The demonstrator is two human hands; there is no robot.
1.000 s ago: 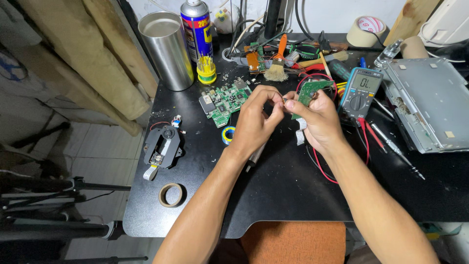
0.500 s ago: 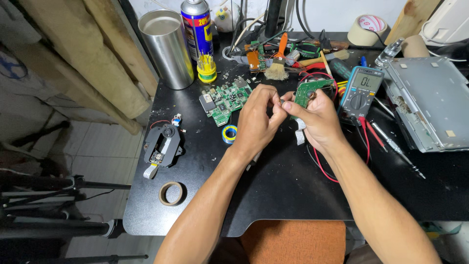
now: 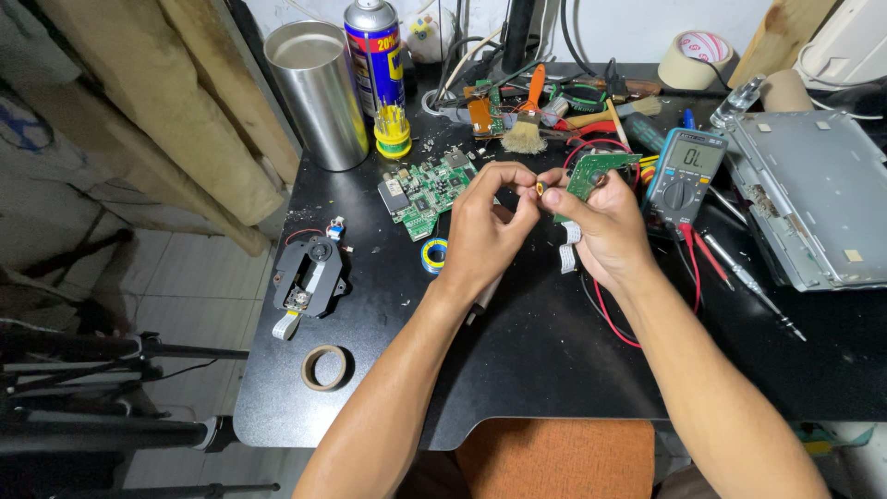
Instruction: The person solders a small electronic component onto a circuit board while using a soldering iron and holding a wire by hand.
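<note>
Both hands are working above the black bench (image 3: 554,370). The right hand (image 3: 605,226) is gripping a small green circuit board (image 3: 591,171), fingers closed on it. The left hand (image 3: 485,231) is pinching a tiny part (image 3: 540,188) beside it. A multimeter (image 3: 682,176) is lying just right.

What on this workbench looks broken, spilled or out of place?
Small pale crumbs of debris lie scattered on the black table near the loose green circuit board. A black drive mechanism lies by itself, its ribbon cable hanging free. The right hand holds another bare green board.
</note>
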